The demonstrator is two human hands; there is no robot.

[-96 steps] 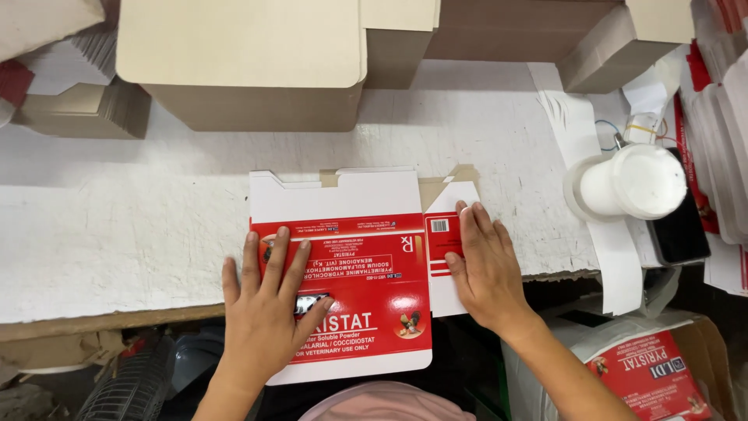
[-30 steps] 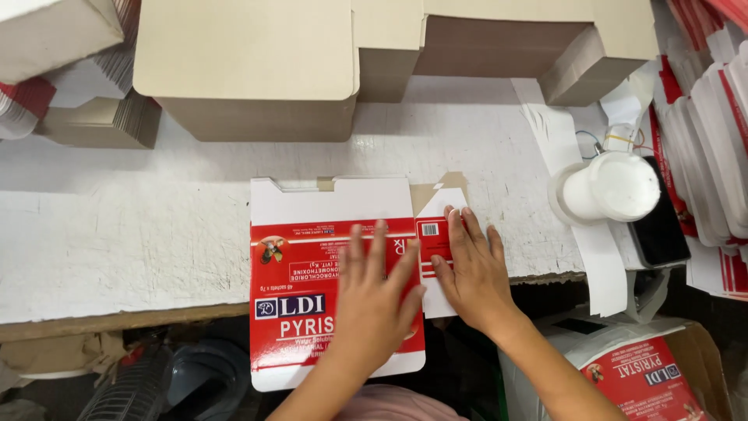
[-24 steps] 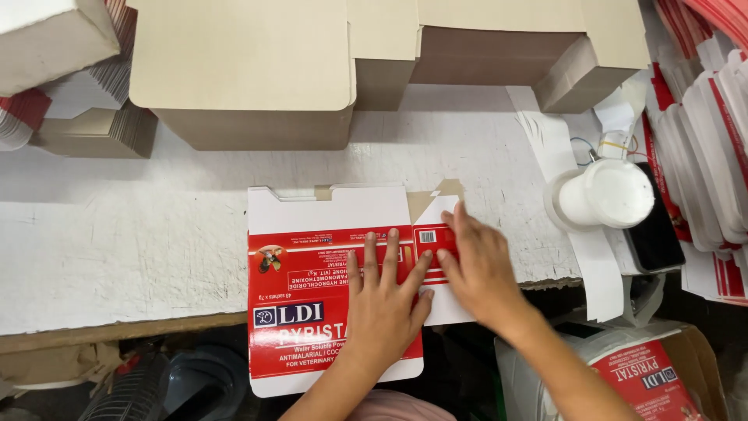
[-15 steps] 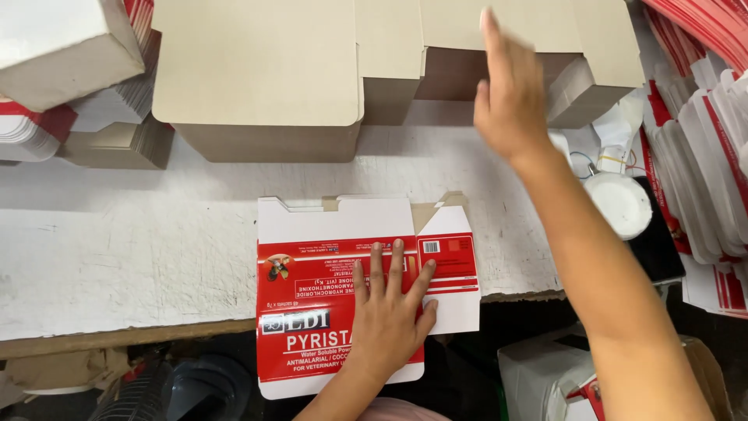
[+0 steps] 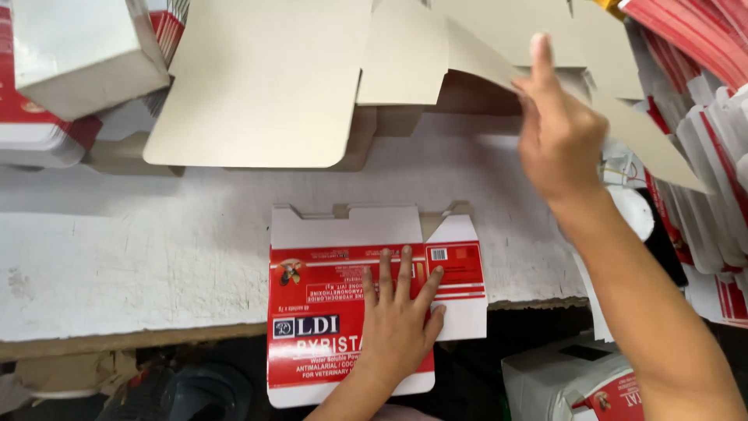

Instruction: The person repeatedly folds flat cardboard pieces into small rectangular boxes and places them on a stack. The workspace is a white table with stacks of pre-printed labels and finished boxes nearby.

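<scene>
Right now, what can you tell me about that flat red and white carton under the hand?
The flat carton is a folded, unassembled box of thin card, red with white bands and white tab flaps along its far edge. It lies printed side up on the worn white table, its near end overhanging the table's edge. The left hand presses flat on it, fingers spread. The right hand is away from it, up at the plain card sheets.

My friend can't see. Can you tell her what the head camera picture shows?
A person's left hand presses flat on a folded red and white cardboard carton lying on a rough white worktable. Their right hand reaches up to a stack of plain beige flat carton blanks, fingers on one sheet's edge.
</scene>
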